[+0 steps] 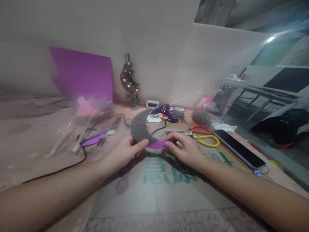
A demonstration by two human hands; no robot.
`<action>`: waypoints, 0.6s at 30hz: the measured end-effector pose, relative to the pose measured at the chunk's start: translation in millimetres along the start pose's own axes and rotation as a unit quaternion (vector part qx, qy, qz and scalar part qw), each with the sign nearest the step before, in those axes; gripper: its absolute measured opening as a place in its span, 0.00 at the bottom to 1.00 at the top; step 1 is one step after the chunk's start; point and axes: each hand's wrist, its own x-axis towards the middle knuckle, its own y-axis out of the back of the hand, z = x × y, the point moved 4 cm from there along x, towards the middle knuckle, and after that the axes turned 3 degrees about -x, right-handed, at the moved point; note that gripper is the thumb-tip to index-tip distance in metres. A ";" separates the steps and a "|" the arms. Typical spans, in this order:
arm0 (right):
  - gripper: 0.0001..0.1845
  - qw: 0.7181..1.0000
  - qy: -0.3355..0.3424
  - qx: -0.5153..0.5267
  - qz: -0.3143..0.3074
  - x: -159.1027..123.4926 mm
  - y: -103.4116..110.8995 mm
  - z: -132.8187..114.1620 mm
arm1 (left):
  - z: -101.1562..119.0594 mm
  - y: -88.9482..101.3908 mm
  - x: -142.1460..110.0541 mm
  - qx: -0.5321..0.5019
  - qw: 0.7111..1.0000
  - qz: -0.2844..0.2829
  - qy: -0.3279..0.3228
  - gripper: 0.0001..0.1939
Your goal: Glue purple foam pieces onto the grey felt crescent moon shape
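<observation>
A purple crescent moon cutout (156, 144), mostly wrapped in grey yarn (140, 125), is held up over the cardboard sheet. My left hand (132, 149) grips its yarn-covered lower left, thumb in front. At the bare purple tip, my right hand (180, 146) pinches with thumb and forefinger. A loose strand of yarn trails below the right hand. Just beyond that hand lie scissors (207, 140) with one yellow and one orange handle. Behind the crescent a blue glue gun (166, 112) shows a small red light.
A finished-looking yarn moon with coloured pompoms (125, 79) hangs against the wall, left of a small digital clock (152, 104). Purple card (84, 74) leans at left, near glue sticks (62, 137). A yarn ball (201, 118), phone (240, 148) and plastic jug (227, 93) stand or lie at right.
</observation>
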 end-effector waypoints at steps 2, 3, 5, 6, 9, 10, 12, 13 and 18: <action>0.05 0.999 0.036 -0.029 -0.001 -1.4 -2.0 -3.4 | -0.7 -1.4 -0.4 -0.030 0.999 0.003 -0.009 0.18; 0.05 0.997 0.055 -0.045 0.007 -2.2 -1.9 -4.9 | -0.6 -2.3 -0.6 -0.054 0.998 0.004 -0.016 0.17; 0.03 0.992 0.096 -0.078 0.020 -4.0 -1.1 -8.5 | 1.3 -3.3 -0.9 -0.098 0.995 0.005 -0.034 0.19; 0.03 0.988 0.118 -0.097 0.023 -5.0 -0.9 -10.8 | 3.1 -3.6 -0.9 -0.104 0.994 0.002 -0.044 0.22; 0.04 0.970 0.180 -0.159 0.030 -7.7 -1.7 -19.1 | 12.2 -1.8 -0.6 -0.055 0.994 0.000 -0.099 0.23; 0.04 0.964 0.194 -0.178 0.034 -8.6 -2.5 -21.5 | 15.1 -2.2 -0.6 -0.017 0.993 -0.011 -0.120 0.20; 0.06 0.952 0.216 -0.211 0.046 -10.4 -4.6 -25.1 | 16.4 -0.6 -0.7 0.015 0.990 -0.001 -0.139 0.14; 0.06 0.946 0.228 -0.224 0.052 -11.5 -5.8 -26.5 | 12.9 -1.0 -0.3 0.013 0.993 -0.006 -0.115 0.13; 0.10 0.913 0.316 -0.258 0.009 -18.4 -13.0 -32.3 | -7.0 -2.2 1.1 -0.148 0.989 0.009 -0.008 0.21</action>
